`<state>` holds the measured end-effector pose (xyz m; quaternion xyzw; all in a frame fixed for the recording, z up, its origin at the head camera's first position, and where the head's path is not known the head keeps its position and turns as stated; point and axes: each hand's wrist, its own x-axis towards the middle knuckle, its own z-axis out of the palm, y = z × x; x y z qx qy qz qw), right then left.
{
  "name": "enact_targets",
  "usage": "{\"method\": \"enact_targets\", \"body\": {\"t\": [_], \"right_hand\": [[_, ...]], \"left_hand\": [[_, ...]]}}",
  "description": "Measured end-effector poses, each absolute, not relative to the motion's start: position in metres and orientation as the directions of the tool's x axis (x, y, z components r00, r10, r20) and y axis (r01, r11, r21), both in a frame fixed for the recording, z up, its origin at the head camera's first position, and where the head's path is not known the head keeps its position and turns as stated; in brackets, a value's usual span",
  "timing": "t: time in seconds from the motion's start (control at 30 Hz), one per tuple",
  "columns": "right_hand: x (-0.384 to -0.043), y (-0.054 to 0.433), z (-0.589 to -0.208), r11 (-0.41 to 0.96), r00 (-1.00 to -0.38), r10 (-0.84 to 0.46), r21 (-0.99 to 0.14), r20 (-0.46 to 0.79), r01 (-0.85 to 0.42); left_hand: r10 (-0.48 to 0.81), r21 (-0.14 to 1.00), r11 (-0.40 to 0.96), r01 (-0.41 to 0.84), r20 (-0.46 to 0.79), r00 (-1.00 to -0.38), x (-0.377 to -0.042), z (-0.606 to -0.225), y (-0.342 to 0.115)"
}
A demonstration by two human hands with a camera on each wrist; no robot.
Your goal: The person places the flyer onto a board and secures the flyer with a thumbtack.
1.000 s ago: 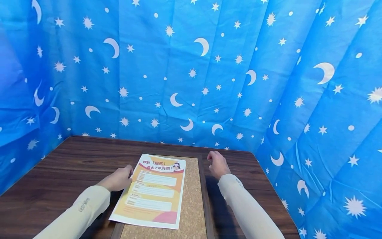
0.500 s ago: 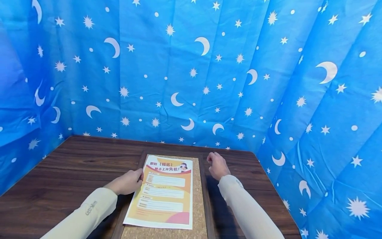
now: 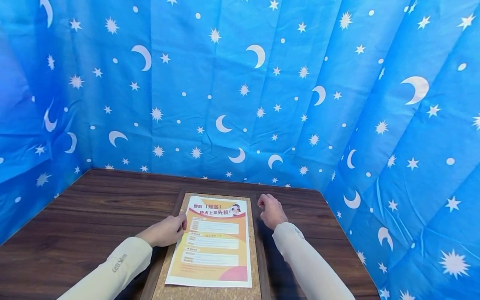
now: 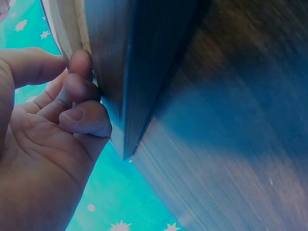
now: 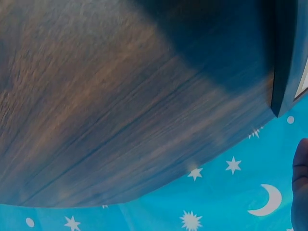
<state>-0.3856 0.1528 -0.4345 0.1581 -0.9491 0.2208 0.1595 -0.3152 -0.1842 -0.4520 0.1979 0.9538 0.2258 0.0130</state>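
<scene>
A printed poster (image 3: 213, 243), orange and yellow with white text boxes, lies over a framed cork board (image 3: 256, 271). My left hand (image 3: 165, 231) pinches the poster's left edge between thumb and fingers. In the left wrist view, the left hand (image 4: 53, 125) has its thumb and index finger meeting at the sheet's edge, while the other fingers curl beside the dark wooden frame (image 4: 127, 77). Off the board's right side, my right hand (image 3: 273, 211) hovers with fingers loosely curled, and nothing shows in them. Only a sliver of the right hand (image 5: 301, 183) appears in the right wrist view.
The cork board rests on a dark wood-grain table (image 3: 112, 200). Behind and beside the table hangs a blue curtain (image 3: 210, 83) printed with white moons and stars. Bare cork borders the poster on its right and below.
My left hand has moved to the right, sliding the poster from over the board's left frame onto the cork. My right hand has stayed nearly in place.
</scene>
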Motion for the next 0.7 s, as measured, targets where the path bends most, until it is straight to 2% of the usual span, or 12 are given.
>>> {"method": "enact_targets", "body": {"t": [0.47,0.7], "right_hand": [[-0.391,0.128,-0.438,0.834,-0.913,-0.191,-0.431,0.361,-0.345],[-0.396,0.108,-0.444,0.807,-0.929,-0.214,-0.481,0.302,-0.343]], "left_hand": [[0.389,0.426,0.822,0.377,0.063,-0.919,-0.311,-0.455,-0.179],[0.387,0.423,0.824,0.378,0.067,-0.92,-0.307,-0.454,-0.176]]}}
